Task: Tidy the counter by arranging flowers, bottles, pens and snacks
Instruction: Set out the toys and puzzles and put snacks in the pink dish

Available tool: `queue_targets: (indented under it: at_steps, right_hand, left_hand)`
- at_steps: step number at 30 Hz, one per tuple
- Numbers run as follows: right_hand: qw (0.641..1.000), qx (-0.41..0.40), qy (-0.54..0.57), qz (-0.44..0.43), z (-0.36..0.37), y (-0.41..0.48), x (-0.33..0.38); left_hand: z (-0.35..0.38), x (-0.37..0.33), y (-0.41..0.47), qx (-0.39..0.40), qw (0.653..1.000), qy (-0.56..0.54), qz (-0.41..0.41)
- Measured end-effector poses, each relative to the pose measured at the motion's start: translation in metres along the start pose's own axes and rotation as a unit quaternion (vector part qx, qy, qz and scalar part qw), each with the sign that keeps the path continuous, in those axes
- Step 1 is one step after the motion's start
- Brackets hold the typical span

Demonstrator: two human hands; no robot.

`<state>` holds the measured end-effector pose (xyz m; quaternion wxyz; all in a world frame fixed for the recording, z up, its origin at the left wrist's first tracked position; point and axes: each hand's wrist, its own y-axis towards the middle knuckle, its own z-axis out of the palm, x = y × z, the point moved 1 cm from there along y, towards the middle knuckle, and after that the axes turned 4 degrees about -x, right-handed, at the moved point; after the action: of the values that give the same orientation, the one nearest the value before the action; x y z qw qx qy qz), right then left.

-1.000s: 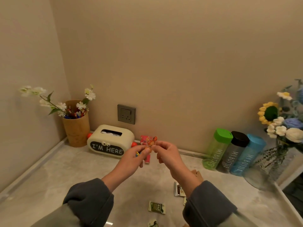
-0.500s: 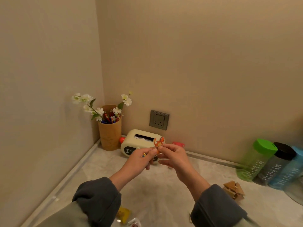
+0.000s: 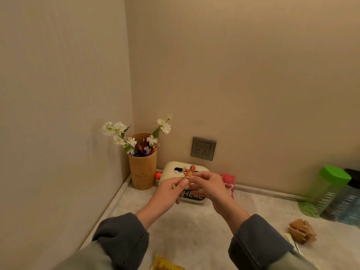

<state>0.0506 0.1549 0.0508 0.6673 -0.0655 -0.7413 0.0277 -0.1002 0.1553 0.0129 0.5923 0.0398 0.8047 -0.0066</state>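
Centre frame: the left hand (image 3: 171,189) and right hand (image 3: 209,185) both pinch a small orange figure (image 3: 189,171). Pens (image 3: 143,151) and flowers (image 3: 116,128) already stand in the cup (image 3: 143,172) at left. Bottles (image 3: 325,191) line the right edge. A snack packet (image 3: 165,265) at the bottom lies loose, not yet sorted.

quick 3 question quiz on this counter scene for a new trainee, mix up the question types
1. True or false: the pen cup stands right of the wall socket.
2. What does the pen cup hold? A) pens and white flowers B) snack packets C) nothing
3. Short answer: what are the left hand and right hand pinching in front of the tissue box?
Key: 1 false, it stands left of the socket; 2 A; 3 a small orange cartoon cutout.
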Motion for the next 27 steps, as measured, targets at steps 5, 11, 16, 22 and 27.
queue_targets:
  at_steps: [5, 11, 16, 22, 27]
  right_hand:
    - [1.000, -0.015, 0.009, -0.015, 0.012, 0.014, -0.001]
    - [0.999, -0.027, 0.015, -0.020, 0.020, 0.041, -0.005]
    - [0.998, -0.057, -0.003, -0.028, 0.017, 0.067, -0.009]
    - [0.992, -0.106, -0.020, -0.065, 0.010, 0.090, -0.016]
    - [0.981, -0.140, -0.083, -0.109, 0.000, 0.104, -0.027]
  left_hand:
    - [-0.016, 0.005, 0.019, -0.035, 0.999, 0.007, -0.002]
    - [-0.022, 0.015, 0.053, -0.019, 0.999, 0.001, -0.051]
    - [-0.026, 0.025, 0.086, -0.028, 0.997, 0.027, -0.068]
    - [-0.024, 0.028, 0.104, -0.024, 0.999, -0.040, -0.012]
    - [-0.019, 0.033, 0.113, -0.070, 0.997, -0.011, 0.033]
